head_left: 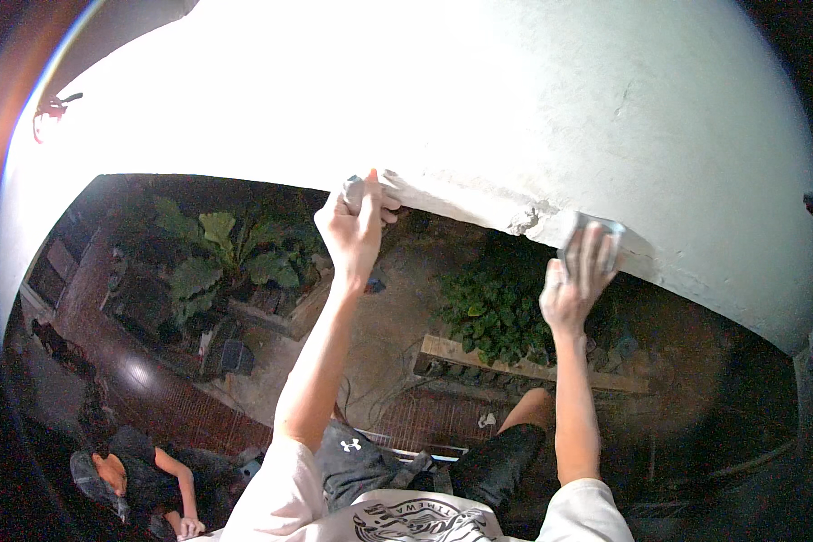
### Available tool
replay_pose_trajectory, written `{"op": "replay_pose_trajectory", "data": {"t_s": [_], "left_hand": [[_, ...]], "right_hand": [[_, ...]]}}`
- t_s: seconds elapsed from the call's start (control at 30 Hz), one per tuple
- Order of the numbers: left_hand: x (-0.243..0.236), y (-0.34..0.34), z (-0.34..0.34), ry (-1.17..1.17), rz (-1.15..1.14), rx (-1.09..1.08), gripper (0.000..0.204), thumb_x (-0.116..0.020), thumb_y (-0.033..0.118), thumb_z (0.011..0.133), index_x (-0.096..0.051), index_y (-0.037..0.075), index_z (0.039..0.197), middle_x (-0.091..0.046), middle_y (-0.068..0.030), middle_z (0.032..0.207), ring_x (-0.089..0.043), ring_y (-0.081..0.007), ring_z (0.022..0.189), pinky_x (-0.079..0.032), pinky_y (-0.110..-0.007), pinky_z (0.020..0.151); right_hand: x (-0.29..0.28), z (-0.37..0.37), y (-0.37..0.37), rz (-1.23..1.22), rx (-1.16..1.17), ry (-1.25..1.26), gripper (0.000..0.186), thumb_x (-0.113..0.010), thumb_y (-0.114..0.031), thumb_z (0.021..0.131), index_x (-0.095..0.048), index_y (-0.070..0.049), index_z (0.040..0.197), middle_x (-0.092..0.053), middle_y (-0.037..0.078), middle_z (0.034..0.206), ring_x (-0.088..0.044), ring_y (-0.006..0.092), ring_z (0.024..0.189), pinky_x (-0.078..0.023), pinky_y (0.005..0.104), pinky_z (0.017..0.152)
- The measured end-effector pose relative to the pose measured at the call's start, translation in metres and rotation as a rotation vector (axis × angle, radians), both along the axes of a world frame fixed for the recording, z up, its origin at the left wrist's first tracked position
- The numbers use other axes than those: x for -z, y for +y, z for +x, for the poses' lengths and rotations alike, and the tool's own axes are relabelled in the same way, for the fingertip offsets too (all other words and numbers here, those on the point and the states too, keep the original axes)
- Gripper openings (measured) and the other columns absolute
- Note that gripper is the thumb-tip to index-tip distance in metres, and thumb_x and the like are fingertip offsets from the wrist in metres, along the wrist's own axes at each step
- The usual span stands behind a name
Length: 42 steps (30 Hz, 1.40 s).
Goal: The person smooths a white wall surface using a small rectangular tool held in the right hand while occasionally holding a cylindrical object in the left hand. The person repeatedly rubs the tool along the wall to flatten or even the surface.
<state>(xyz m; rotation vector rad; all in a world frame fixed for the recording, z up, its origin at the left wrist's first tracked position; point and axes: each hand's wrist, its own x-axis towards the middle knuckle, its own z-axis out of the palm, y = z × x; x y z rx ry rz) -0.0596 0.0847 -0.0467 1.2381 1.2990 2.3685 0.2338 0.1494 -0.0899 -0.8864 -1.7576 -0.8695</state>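
Note:
A bright white plastered wall or beam [677,154] spans the upper view, its lower edge chipped near the middle. My right hand [576,280] presses a thin grey sheet [600,222], which looks like sandpaper, flat on the plaster by that edge; the fingers are slightly blurred. To the left, at the same edge, my left hand [354,233] is closed, thumb up, with a small grey-blue piece [352,190] showing between thumb and fingers. I cannot tell what that piece is. The chipped spot [526,217] with rough, crumbling plaster lies between my hands, nearer the right one.
Far below are leafy plants [226,239], a green bush [497,307] behind a wooden-edged planter [461,352], and dark reddish slatted flooring [190,406]. Another person [140,479] in dark clothes and a cap is at the lower left. A dark fixture [54,108] sits at the upper left.

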Motion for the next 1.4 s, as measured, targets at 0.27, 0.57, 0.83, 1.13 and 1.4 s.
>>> {"op": "replay_pose_trajectory", "data": {"t_s": [0.27,0.57,0.83,1.13,1.4], "left_hand": [[-0.029,-0.004,0.006,0.216,-0.356,0.233,0.023,-0.062,0.018,0.092,-0.063,-0.004,0.094,-0.065,-0.0079,0.065,-0.065,-0.0134,0.055,-0.053,-0.026,0.049],[-0.011,0.004,0.008,0.198,-0.273,0.162,0.024,-0.064,0.020,0.091,-0.063,-0.004,0.086,-0.066,-0.0071,0.062,-0.066,-0.0124,0.054,-0.052,-0.025,0.048],[-0.019,0.007,-0.004,0.499,-0.211,0.138,0.015,-0.063,0.016,0.088,-0.064,0.002,0.088,-0.067,-0.0073,0.061,-0.068,-0.0129,0.055,-0.054,-0.026,0.048],[-0.014,0.005,-0.002,0.471,-0.195,0.116,0.023,-0.061,0.020,0.094,-0.063,0.000,0.082,-0.064,-0.0064,0.057,-0.064,-0.0121,0.048,-0.050,-0.024,0.044],[-0.021,0.002,-0.014,0.641,-0.215,0.211,0.019,-0.058,0.018,0.093,-0.058,0.001,0.085,-0.065,-0.0057,0.058,-0.065,-0.0130,0.049,-0.051,-0.025,0.046]], "right_hand": [[0.003,-0.017,0.000,0.020,-0.052,-0.074,0.044,-0.053,-0.035,0.092,-0.055,-0.022,0.135,-0.042,0.005,0.149,-0.034,0.0341,0.138,-0.012,0.0608,0.112],[0.012,-0.011,0.003,-0.032,0.026,0.245,0.052,-0.034,-0.036,0.099,-0.043,-0.007,0.142,-0.025,0.020,0.154,-0.018,0.0459,0.142,-0.006,0.0621,0.112],[-0.012,0.007,0.010,0.057,0.038,0.546,0.060,-0.031,-0.041,0.101,-0.028,-0.005,0.149,-0.019,0.018,0.157,-0.011,0.0404,0.145,-0.006,0.0567,0.115],[-0.009,0.023,0.004,0.060,0.103,0.105,0.056,-0.029,-0.035,0.100,-0.036,-0.001,0.145,-0.022,0.018,0.156,-0.014,0.0458,0.143,-0.008,0.0567,0.115],[-0.022,0.023,0.005,0.180,0.061,0.057,0.056,-0.036,-0.034,0.098,-0.034,-0.006,0.147,-0.021,0.019,0.156,-0.015,0.0412,0.144,-0.006,0.0576,0.115]]}}
